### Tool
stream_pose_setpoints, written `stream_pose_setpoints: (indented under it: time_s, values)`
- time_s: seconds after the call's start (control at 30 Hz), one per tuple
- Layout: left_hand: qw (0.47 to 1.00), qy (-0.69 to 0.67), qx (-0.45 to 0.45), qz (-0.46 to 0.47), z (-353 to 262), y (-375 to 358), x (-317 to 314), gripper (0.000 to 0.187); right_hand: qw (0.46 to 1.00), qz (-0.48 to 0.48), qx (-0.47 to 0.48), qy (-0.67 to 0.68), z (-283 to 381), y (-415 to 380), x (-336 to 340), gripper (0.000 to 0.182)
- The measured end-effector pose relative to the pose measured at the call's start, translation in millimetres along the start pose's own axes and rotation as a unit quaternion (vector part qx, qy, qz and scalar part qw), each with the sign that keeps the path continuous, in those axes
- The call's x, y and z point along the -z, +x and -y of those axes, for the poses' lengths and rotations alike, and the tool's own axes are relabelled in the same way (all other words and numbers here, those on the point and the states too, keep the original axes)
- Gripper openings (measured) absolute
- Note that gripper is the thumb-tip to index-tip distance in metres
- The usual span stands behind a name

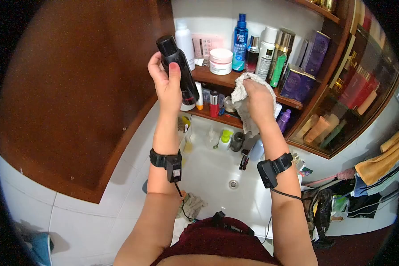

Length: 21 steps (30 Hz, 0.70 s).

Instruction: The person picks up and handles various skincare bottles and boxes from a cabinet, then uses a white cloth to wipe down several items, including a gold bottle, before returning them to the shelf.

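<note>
A tall black bottle (182, 73) with a black cap is gripped in my left hand (167, 82), tilted, at the left end of the cabinet's upper shelf (228, 79). Bunched in my right hand (258, 98) is a white cloth (240, 91), touching or just in front of that shelf's edge; part of it hangs down over the lower shelf. Behind the black bottle stands a white bottle (185, 44). Between my hands, on the upper shelf, are a pink-lidded jar (220, 62) and a blue spray bottle (240, 44).
Several more bottles and purple boxes (299, 83) line the shelf's right side. A brown cabinet door (84, 80) stands open at left, a glass door (341, 97) at right. Below is a white sink (217, 177) with small bottles and a faucet (244, 160). Towels (381, 159) hang at right.
</note>
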State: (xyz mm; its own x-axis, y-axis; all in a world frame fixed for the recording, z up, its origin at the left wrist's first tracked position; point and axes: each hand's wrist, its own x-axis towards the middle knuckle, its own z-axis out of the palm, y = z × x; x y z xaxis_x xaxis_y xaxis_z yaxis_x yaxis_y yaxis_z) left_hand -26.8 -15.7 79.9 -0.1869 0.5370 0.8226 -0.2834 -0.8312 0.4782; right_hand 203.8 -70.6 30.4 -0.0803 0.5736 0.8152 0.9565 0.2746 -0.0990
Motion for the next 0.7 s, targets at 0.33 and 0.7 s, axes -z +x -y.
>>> stream_pose_setpoints:
  time_s: [0.33,0.7]
  values:
    - [0.984,0.165,-0.071,-0.010,86,55,-39,0.059,1.000,-0.005,-0.002,-0.011,1,-1,1,0.037]
    - [0.931,0.329,-0.155,-0.024,107,51,-50,0.067,1.000,-0.011,-0.006,-0.026,0,-1,-3,0.036]
